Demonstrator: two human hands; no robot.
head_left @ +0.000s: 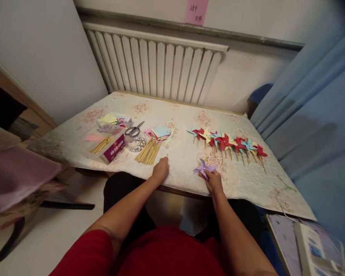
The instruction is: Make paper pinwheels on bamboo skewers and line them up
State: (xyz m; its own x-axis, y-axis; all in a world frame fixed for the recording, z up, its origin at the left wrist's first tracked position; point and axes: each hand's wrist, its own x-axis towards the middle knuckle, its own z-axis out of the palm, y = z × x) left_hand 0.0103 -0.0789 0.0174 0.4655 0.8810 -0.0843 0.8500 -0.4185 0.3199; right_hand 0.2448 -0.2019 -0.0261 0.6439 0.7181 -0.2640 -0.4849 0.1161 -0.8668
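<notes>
Pinwheel (203,168) clamped in R fingers (209,175); L fingers (164,161) together nr sticks (148,151); box lettering (114,148) illegible.

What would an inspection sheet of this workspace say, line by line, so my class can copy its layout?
Surface: table with a floral cloth.
Job's things: purple pinwheel; row of stick-mounted pinwheels in red, yellow and light blue; fanned sticks; paper squares; scissors overlapping the round clear container in view.
Clutter: mixed papers heaped behind the purple-labelled box.
Left hand: fingers curled, right of the sticks; cannot tell whether it holds anything.
Right hand: holding the purple pinwheel.
Cables: pale cord at the table's right end.
Surroundings: radiator behind; blue curtain at right.
</notes>
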